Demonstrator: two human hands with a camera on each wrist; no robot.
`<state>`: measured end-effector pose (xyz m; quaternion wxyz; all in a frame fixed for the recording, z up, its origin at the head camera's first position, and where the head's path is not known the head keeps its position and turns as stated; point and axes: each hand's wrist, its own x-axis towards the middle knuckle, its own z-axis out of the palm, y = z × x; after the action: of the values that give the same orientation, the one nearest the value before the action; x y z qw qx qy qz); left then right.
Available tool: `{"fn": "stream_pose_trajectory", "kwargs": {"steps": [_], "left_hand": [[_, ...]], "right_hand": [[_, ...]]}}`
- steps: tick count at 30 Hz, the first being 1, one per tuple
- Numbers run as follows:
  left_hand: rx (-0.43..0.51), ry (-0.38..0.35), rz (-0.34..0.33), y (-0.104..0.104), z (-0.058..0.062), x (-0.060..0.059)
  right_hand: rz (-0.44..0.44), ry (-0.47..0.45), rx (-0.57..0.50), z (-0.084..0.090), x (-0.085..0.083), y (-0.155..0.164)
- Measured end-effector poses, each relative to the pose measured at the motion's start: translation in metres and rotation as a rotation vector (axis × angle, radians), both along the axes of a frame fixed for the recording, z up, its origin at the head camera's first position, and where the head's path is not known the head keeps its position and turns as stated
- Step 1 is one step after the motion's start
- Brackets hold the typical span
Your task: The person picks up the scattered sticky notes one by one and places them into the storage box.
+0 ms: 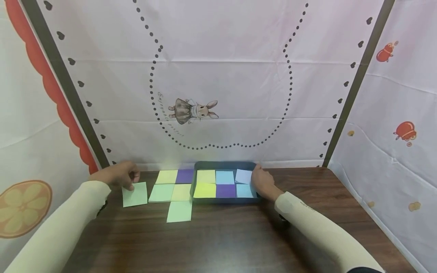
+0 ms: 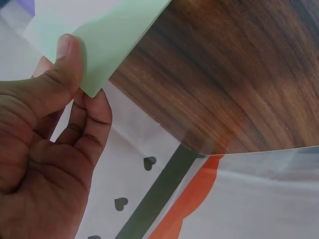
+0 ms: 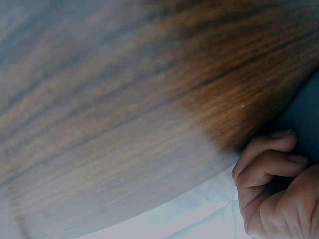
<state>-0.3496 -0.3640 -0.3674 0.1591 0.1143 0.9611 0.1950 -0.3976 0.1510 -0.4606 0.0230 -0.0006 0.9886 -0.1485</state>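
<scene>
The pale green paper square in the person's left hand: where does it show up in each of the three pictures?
Head view: the pale green square lies low and left, at the left hand.
Left wrist view: pale green square at the top left, pinched between thumb and fingers.
Right wrist view: not in it.
Shared landmark: the dark wooden table appears in all three views.

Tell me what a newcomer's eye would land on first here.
First, the patchwork of coloured paper squares at the back of the dark wooden table, with six more filling a dark tray to their right. Next, the left hand pinching a pale green square by its corner, and the right hand at the tray's right edge.
</scene>
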Motion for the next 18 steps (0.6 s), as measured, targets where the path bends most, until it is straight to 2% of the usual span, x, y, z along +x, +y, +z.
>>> {"fn": "stream_pose_trajectory", "kwargs": {"steps": [2,7,8,14,18], "left_hand": [[0.007,0.007,-0.013,0.000,0.002,0.000],[0.047,-0.004,-0.028,0.005,0.009,0.000],[0.051,-0.009,-0.030,0.006,0.011,-0.001],[-0.032,0.013,-0.063,0.017,0.022,-0.011],[-0.081,-0.024,-0.045,0.026,0.037,-0.013]], "right_hand": [[0.012,0.019,0.024,-0.013,-0.014,0.004],[0.032,0.053,0.092,-0.061,-0.061,0.018],[0.028,0.045,0.084,-0.064,-0.065,0.019],[0.003,0.017,0.055,-0.049,-0.050,0.012],[0.017,0.020,0.056,-0.047,-0.049,0.013]]}}
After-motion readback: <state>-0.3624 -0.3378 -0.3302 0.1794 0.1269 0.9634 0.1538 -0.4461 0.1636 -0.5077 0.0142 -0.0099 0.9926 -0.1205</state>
